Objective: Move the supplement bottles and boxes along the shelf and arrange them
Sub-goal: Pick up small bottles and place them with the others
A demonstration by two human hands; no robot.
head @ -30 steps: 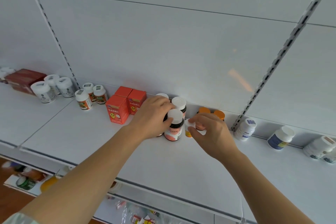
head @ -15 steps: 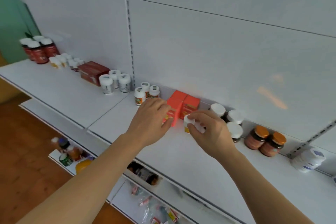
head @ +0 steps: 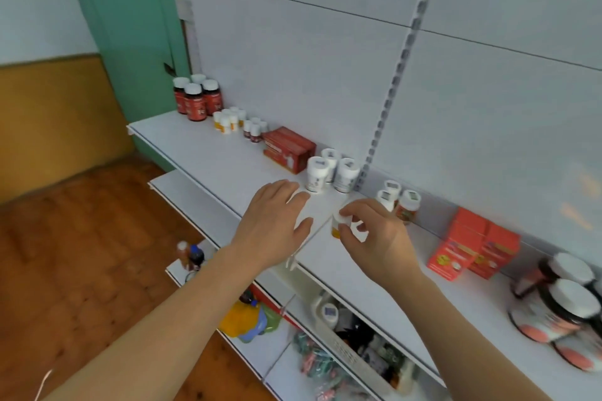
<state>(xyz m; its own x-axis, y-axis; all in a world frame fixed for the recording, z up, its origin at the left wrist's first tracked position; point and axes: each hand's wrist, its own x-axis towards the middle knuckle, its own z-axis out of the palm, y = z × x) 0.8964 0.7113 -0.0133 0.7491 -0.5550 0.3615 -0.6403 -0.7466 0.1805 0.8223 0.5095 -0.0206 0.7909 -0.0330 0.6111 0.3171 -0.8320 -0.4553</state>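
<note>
My right hand grips a small white-capped bottle with an orange label just above the white shelf. My left hand hovers flat and empty over the shelf beside it, fingers straight. Behind them stand three white tubs and three small white-capped bottles. Orange-red boxes sit to the right. A dark red box lies further left.
At the shelf's far left stand dark red-labelled bottles and several tiny white bottles. Large dark jars are at the right edge. Lower shelves hold mixed goods. A green door and wooden floor lie to the left.
The view has swung left along the shelf. Both hands moved left past the orange-red boxes, my right hand still carrying the small bottle; my left hand let go of the dark bottle and is empty.
</note>
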